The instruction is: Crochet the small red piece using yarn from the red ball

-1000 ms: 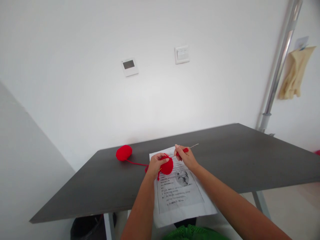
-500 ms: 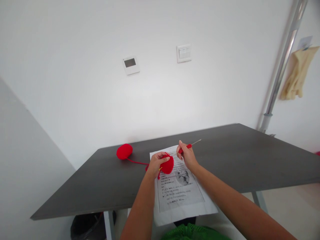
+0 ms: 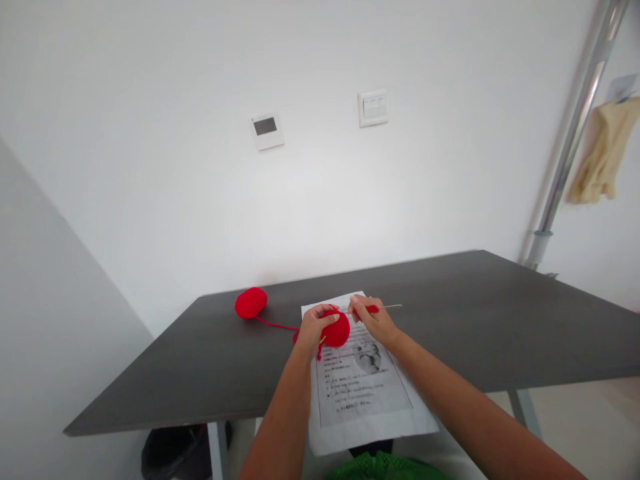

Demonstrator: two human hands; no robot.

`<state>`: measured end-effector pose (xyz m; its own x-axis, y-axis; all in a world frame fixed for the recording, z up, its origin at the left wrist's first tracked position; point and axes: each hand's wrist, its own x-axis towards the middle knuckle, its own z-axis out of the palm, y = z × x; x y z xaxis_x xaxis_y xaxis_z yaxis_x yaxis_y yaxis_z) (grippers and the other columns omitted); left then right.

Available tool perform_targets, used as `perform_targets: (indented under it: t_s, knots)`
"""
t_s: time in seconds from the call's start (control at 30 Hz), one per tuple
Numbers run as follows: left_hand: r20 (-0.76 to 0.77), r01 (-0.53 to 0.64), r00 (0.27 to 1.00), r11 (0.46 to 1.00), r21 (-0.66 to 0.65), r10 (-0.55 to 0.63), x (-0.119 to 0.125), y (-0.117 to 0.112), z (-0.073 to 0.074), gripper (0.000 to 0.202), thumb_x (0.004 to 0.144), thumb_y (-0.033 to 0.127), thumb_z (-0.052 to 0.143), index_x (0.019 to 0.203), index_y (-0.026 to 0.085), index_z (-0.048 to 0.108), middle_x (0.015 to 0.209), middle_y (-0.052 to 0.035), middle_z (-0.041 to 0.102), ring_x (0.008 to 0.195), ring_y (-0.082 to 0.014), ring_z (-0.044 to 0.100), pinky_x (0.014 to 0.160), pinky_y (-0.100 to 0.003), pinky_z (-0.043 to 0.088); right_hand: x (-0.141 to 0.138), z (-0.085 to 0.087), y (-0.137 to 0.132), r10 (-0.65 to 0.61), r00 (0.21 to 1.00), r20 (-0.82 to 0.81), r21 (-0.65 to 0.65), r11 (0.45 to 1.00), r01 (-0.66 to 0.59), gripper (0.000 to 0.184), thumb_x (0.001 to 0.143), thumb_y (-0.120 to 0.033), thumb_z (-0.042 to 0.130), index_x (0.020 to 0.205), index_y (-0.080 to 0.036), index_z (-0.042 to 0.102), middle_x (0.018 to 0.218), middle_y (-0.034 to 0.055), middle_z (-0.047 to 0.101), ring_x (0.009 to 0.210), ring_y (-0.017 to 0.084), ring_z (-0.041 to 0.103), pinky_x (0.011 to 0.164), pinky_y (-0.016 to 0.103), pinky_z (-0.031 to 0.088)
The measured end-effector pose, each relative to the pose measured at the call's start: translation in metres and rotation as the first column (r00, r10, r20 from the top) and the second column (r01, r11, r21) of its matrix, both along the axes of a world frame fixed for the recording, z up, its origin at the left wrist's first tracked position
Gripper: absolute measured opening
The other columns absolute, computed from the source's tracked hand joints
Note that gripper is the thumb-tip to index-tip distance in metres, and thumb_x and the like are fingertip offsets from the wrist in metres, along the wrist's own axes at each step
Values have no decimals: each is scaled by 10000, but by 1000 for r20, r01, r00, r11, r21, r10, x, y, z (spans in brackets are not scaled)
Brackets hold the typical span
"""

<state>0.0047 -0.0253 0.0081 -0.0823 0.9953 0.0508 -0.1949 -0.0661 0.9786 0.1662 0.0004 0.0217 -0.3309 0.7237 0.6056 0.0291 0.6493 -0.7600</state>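
My left hand [image 3: 316, 325] pinches a round red crochet piece [image 3: 337, 331] by its left edge, above a printed sheet. A small yellow stitch marker [image 3: 322, 341] shows at the piece's lower left, beside a short red tail. My right hand [image 3: 369, 317] is closed around the red handle of a crochet hook [image 3: 373, 309]; one metal end points right, and the other reaches toward the top edge of the piece. Whether the hook tip sits in a stitch is too small to tell. Red yarn [image 3: 275, 325] runs from my left hand to a ball of yarn [image 3: 251, 303].
The printed paper [image 3: 370, 413] lies on the dark grey table [image 3: 225, 373] and hangs over its front edge. A black bin [image 3: 175, 453] stands below at the left. Pale gloves [image 3: 603, 153] hang beside a metal pole [image 3: 575, 133] on the right.
My right hand has turned and moved slightly down and left, so the hook now lies nearly level instead of slanting upward. The left hand keeps its hold on the crochet piece.
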Motion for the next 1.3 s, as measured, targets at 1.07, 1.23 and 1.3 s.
perform_targets:
  t_s: [1.07,1.23,1.3]
  knots:
    - [-91,-64,993,997,53,68,0,-2,5,216,507,216,756,682,142,653,631,-10,633,553,-115,543,543,-222,402,7,9,3,101,992,-70,-139,984,-110,431,891,-436,385,584,-172,533,453,-25,479,438,97,438,480,225,365]
    - [7,-6,1000,999,-40,6,2,-6,9,320,510,231,764,798,136,662,604,-14,628,502,-115,539,505,-227,398,0,8,7,169,949,-265,-299,922,-248,447,858,-495,420,581,-162,530,429,-20,495,395,93,428,421,218,352]
    - [40,16,999,999,-37,-14,2,-6,10,346,510,230,767,826,130,667,614,-19,631,502,-112,538,500,-223,396,-2,8,8,172,933,-316,-327,903,-277,449,847,-504,436,571,-161,522,420,-18,496,391,93,432,415,215,344]
